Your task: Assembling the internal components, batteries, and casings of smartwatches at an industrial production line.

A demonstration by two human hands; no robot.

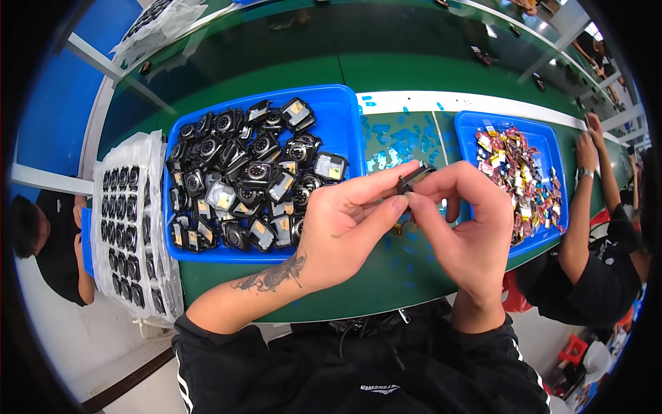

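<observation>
In front of me, both hands meet over the green table. My left hand (345,224) and my right hand (469,231) pinch a small black watch case (416,179) between thumbs and fingertips. A gold-coloured bit (398,228) shows just below the fingertips; I cannot make out what it is. To the left of my hands, a large blue tray (353,127) is heaped with black watch cases (256,172), some with round sensor backs up, others showing silver and gold insides. My left wrist passes in front of its near right corner.
A smaller blue tray (463,123) at right holds a pile of small pink, yellow and silver parts (514,176). Blue film scraps (400,141) lie between the trays. Far left stand white moulded trays (127,228) of watch cases. Beyond runs a dark green belt (407,65). Co-workers sit both sides.
</observation>
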